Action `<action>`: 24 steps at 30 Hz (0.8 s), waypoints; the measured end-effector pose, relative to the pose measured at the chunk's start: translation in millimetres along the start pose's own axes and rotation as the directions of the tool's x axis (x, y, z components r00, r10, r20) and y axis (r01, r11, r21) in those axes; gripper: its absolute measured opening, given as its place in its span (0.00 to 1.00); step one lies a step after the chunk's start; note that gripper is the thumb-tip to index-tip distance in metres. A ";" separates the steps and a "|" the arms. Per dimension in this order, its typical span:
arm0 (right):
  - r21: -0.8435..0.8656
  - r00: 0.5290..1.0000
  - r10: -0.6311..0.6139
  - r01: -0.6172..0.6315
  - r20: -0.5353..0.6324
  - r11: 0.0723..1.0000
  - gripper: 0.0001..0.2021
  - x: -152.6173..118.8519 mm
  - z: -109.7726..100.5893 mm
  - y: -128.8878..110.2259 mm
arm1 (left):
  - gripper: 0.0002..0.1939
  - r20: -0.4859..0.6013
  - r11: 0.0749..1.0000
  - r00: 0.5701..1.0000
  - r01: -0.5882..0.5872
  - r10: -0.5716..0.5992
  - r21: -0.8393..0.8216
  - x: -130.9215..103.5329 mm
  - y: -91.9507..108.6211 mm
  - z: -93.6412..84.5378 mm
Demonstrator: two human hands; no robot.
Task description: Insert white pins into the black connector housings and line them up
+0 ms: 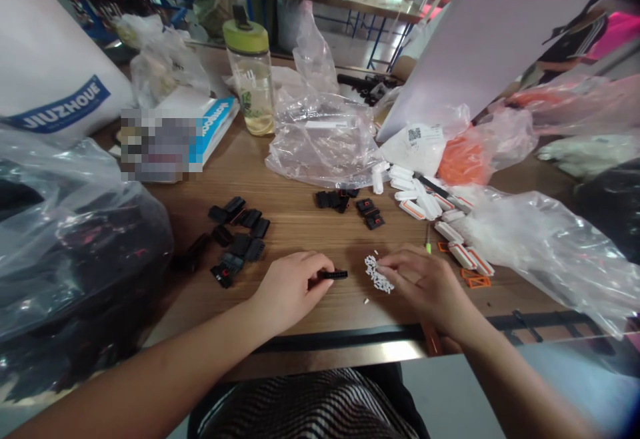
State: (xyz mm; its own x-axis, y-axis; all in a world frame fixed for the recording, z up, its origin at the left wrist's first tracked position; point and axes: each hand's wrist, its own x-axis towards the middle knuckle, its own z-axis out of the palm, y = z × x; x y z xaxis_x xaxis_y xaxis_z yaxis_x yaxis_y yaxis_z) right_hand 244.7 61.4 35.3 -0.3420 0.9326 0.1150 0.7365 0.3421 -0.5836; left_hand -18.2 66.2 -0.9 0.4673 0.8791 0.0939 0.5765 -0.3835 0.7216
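My left hand (295,285) is closed around a black connector housing (336,274), its end with rows of small holes sticking out past the fingertips. On the table to its right lies a loose pile of tiny white plugs (379,277). The thumb and fingertips of my right hand (425,282) are pinched together at the pile's right edge; whatever they hold is too small to tell. An orange-red handle (431,340) shows below the right palm, mostly hidden. Beyond that hand stands out a thin tool with a green part (429,247).
Black connectors lie in a group at left (240,245) and at mid-table (369,213). White connector parts with orange seals (420,199) and orange frames (477,281) lie right. Clear bags (325,139), a water bottle (253,85) and a large bag of black parts (75,259) surround the work area.
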 end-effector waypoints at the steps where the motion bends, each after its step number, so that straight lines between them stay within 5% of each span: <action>1: 0.026 0.999 -0.051 0.052 -0.014 0.998 0.07 4.2 6.4 -10.1 | 0.05 0.000 1.000 1.000 0.002 -0.002 0.001 -0.1 0.3 0.1; 8: 0.051 0.985 -0.170 0.167 0.040 0.985 0.06 20.8 35.4 -36.5 | 0.02 0.003 1.000 1.000 0.007 -0.007 0.005 -0.2 3.9 -1.9; 24: -0.093 0.982 -0.174 0.181 0.078 0.979 0.06 18.8 35.8 -43.0 | 0.03 0.017 0.999 0.999 0.039 -0.039 0.009 0.9 5.9 -2.4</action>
State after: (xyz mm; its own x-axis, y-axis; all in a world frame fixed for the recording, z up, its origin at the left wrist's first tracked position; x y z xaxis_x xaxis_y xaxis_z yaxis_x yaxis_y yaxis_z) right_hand 185.7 60.1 33.8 -0.5095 0.8470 0.1520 0.7135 0.5145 -0.4756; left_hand -16.0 65.5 5.1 0.4558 0.8885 0.0540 0.6000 -0.3515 0.7187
